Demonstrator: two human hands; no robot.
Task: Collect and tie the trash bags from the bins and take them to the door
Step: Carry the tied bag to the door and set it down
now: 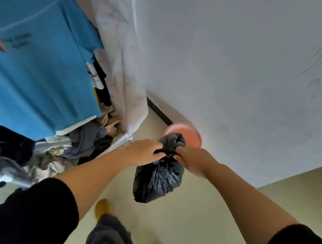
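Head view shows the left hand (142, 153) and right hand (191, 160) with fingers pinching the neck of a black trash bag (157, 180) hanging above the floor (195, 217), near a pink bin (192, 135).

We cannot read the blurred print on the blue shirt (33, 49) at upper left, the trash bag (157, 180) hides part of the pink bin (190, 137), and the frame's bottom edge cuts off both sleeves.
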